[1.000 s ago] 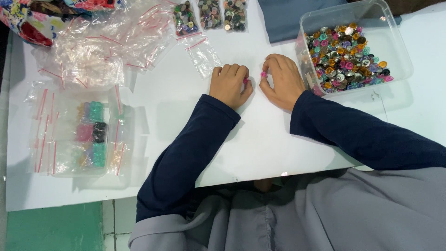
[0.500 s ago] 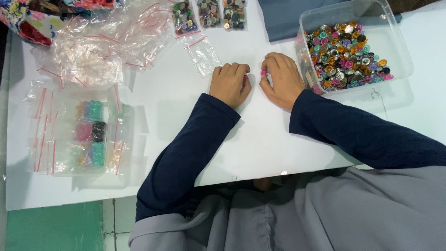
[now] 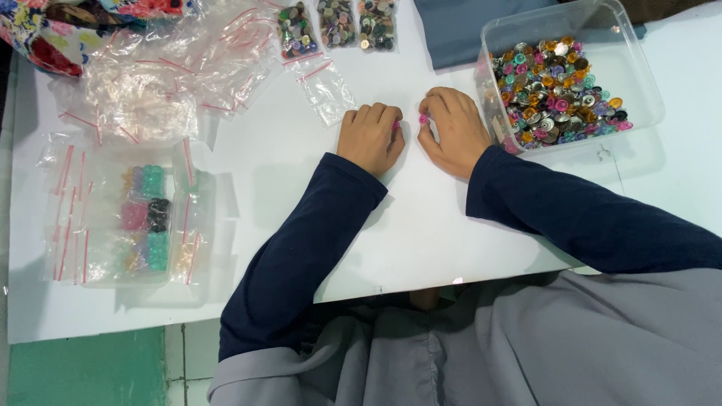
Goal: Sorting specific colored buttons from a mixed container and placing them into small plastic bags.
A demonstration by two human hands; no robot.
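Left hand [image 3: 370, 137] curled in a loose fist. Right hand [image 3: 451, 129] pinching a pink button [image 3: 423, 119]. Just right: clear tub [image 3: 639, 83] of buttons. Far left: little bags [image 3: 124, 218].

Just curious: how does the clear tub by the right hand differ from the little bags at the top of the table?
The clear tub is rigid, open-topped and large; the little bags are soft, flat and small. The tub holds one loose heap; the bags hold separate small portions. Both are see-through and hold mixed colourful buttons.
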